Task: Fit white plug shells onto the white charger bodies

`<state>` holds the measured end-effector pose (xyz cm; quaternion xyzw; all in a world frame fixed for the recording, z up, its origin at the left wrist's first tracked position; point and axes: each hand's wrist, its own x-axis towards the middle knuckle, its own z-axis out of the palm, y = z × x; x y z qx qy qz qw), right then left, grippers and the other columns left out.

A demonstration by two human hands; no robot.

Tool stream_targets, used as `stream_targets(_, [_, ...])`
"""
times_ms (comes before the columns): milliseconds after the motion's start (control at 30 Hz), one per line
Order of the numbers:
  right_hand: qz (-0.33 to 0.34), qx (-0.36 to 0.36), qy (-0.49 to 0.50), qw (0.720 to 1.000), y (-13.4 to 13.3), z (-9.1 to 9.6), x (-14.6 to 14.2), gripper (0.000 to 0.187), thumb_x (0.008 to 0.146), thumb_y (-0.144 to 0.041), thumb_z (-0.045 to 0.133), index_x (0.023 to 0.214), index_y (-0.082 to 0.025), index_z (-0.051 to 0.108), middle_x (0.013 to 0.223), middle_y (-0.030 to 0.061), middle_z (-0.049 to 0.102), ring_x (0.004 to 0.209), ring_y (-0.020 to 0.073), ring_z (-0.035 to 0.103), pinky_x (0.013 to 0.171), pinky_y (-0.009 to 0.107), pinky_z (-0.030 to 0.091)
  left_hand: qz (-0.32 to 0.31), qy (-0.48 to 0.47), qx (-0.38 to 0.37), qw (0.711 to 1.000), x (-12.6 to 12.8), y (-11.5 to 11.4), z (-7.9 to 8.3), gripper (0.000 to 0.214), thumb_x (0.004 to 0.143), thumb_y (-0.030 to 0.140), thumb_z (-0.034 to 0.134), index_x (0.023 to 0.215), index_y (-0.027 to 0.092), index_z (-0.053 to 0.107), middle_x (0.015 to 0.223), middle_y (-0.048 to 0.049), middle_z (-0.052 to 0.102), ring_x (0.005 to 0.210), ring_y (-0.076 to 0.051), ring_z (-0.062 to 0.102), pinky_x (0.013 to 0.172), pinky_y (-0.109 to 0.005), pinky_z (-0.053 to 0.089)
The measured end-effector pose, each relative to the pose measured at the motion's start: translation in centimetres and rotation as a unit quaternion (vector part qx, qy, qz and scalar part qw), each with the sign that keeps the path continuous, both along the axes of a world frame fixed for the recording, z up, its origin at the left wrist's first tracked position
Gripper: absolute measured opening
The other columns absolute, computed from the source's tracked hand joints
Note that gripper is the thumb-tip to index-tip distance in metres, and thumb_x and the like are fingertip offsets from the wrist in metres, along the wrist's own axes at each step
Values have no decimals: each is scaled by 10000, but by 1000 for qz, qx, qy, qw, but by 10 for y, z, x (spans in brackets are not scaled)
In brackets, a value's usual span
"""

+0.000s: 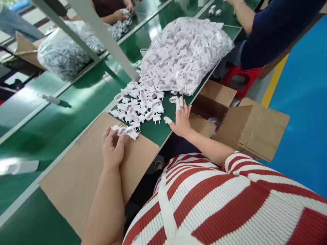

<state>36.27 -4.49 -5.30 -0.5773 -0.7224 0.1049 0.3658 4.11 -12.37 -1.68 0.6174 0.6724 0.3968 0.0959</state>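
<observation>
White two-pin plug housings (pixel 143 102) lie in a loose heap on the green table. My left hand (pixel 113 148) is over a brown cardboard sheet (pixel 76 170), its fingers curled and thumb bent in around a white plug housing (pixel 122 130). Several more housings rest at the sheet's far edge, right beside those fingertips. To the right of the heap, my right hand (pixel 182 120) is spread, with white finger covers on its thumb and two fingers. Its fingertips are at a single white housing (pixel 174 99) near the table edge; whether they touch it is unclear.
A large clear bag (pixel 186 54) full of white housings lies behind the heap. An open cardboard box (pixel 224 119) stands below the table edge, near a red stool (pixel 242 80). A metal post (pixel 109 41) rises from the table. Co-workers sit across and at right.
</observation>
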Motion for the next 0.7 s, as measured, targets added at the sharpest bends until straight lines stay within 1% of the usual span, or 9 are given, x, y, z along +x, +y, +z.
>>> stream_targets(100, [16, 23, 7, 1000, 7, -10, 2, 843, 1029, -560, 320, 1647, -63, 34, 1718, 251, 135, 1617, 388, 45, 1263, 693, -3, 3, -24, 15, 1000, -3, 1, -7, 497, 943, 486, 720, 1318, 164, 665, 1567, -187, 465, 1456, -326, 469, 1163, -487, 475])
stream_targets(200, [28, 36, 17, 999, 11, -18, 5, 781, 1037, -528, 281, 1651, -96, 64, 1711, 231, 184, 1618, 376, 51, 1256, 702, -12, 13, -61, 24, 998, -6, 1, -11, 496, 949, 462, 726, 1340, 166, 652, 1581, -186, 440, 1447, -311, 481, 1170, -466, 474])
stream_targets(267, [39, 43, 20, 998, 11, -22, 9, 755, 1043, -511, 259, 1653, -108, 72, 1705, 219, 212, 1621, 357, 56, 1264, 686, -8, 19, -79, 26, 996, -8, 1, -13, 482, 951, 447, 728, 1338, 170, 654, 1575, -183, 442, 1446, -302, 484, 1166, -450, 482])
stream_targets(400, [65, 39, 15, 997, 9, -25, 20, 692, 1055, -462, 218, 1654, -134, 105, 1697, 201, 250, 1624, 310, 103, 1290, 628, 22, 12, -85, 29, 996, -9, 1, -14, 454, 951, 435, 730, 1321, 180, 668, 1553, -175, 464, 1438, -291, 492, 1175, -446, 476])
stream_targets(500, [82, 33, 14, 996, 6, -24, 24, 686, 1050, -464, 239, 1645, -132, 158, 1694, 202, 264, 1615, 314, 143, 1295, 612, 32, 9, -74, 22, 997, -8, 1, -12, 446, 958, 441, 719, 1316, 180, 668, 1547, -168, 472, 1444, -284, 484, 1190, -442, 457])
stream_targets(600, [69, 45, 25, 996, 5, -23, 20, 682, 1039, -452, 245, 1630, -114, 216, 1684, 206, 288, 1607, 318, 172, 1295, 613, 38, 17, -64, 9, 998, -5, -2, -8, 478, 944, 458, 729, 1319, 169, 660, 1553, -166, 471, 1439, -296, 487, 1194, -442, 451])
stream_targets(700, [41, 78, 35, 996, 5, -29, 11, 667, 1020, -426, 224, 1600, -109, 316, 1657, 197, 347, 1593, 310, 223, 1297, 613, 39, 25, -74, -1, 997, -2, -4, -3, 517, 922, 465, 746, 1326, 160, 641, 1559, -168, 474, 1428, -315, 500, 1203, -465, 446])
